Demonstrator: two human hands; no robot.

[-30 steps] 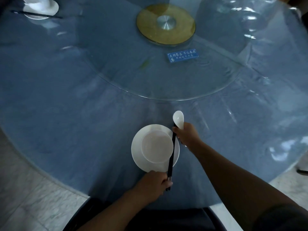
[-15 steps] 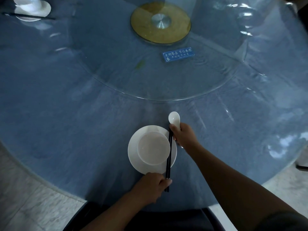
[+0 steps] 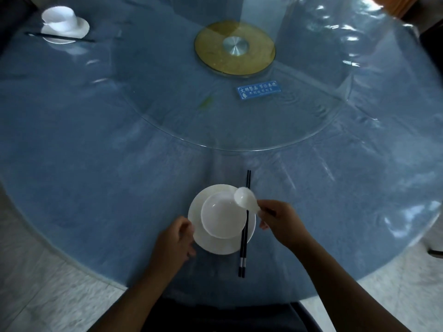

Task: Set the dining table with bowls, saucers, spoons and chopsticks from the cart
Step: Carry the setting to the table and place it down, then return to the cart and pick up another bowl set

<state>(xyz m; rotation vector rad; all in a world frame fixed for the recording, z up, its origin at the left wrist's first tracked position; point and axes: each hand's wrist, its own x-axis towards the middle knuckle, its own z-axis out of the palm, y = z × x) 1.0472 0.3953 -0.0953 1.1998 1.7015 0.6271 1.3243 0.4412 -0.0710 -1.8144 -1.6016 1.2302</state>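
While the right hand (image 3: 280, 224) pinches the handle of the white spoon (image 3: 244, 200) between thumb and fingertips, the spoon's scoop hangs just beyond those fingertips, over the near-side rim of the bowl (image 3: 221, 214). The bowl sits in the saucer (image 3: 215, 245), directly to the left of this hand. The black chopsticks (image 3: 244, 248) lie under the spoon, across the saucer's rim on the right hand's side, touching or just beside the bowl.

We see the left hand (image 3: 175, 240) on the far side of the saucer from the right hand, just beside the rim, with its fingers loosely curled and holding nothing. We cannot tell whether it touches the saucer.

We judge the step in hand to be setting the spoon into the bowl, and three hazards follow:

- **Slipping spoon:** the pinch holds only the end of a smooth handle, so the scoop may tip and strike the bowl's rim.
- **Rolling chopsticks:** a low wrist may brush them, and since they are propped on a curved rim they could roll onto the worktop (image 3: 96, 164).
- **Sliding saucer:** the worktop's glossy cover looks slick, so a sideways nudge could shift the saucer unless the left hand steadies it.
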